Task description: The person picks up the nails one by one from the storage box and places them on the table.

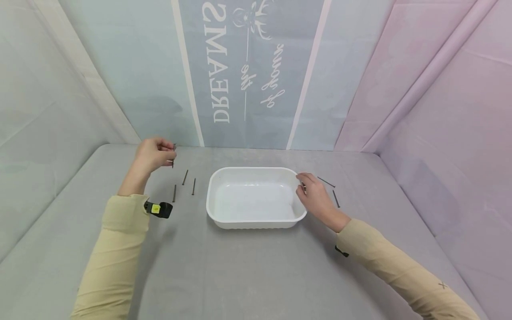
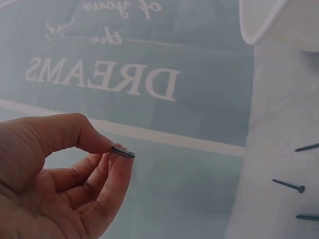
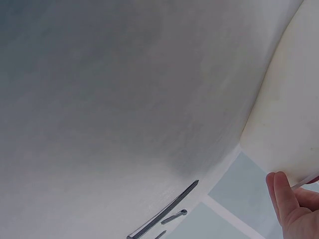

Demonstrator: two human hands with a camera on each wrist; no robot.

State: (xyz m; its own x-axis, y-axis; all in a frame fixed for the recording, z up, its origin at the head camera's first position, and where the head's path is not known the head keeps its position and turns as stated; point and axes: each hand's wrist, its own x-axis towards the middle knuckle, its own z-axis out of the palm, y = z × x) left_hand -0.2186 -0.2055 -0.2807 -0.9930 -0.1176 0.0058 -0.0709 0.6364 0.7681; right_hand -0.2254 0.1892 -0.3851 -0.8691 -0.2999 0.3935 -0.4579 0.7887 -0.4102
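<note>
Between thumb and fingertips, my left hand (image 1: 154, 154) pinches a dark nail (image 2: 122, 152), raised at the back left. Three more nails lie just right of that hand on the grey surface: one nail (image 1: 185, 177), a second nail (image 1: 194, 186) and a third nail (image 1: 174, 193). At centre stands a white rectangular dish (image 1: 256, 221) with rounded corners. My right hand (image 1: 316, 198) grips its right rim, which shows between the fingers in the right wrist view. Beyond this hand lie a nail (image 1: 326, 182) and another nail (image 1: 336, 198); a dark bit by its fingers is unclear.
The grey padded surface (image 1: 248, 275) meets a printed cloth backdrop (image 1: 256, 129) at the back. Pale cloth walls rise on both sides, the right wall (image 1: 452, 146) pinkish. A black wrist camera (image 1: 162, 210) sits on the left sleeve.
</note>
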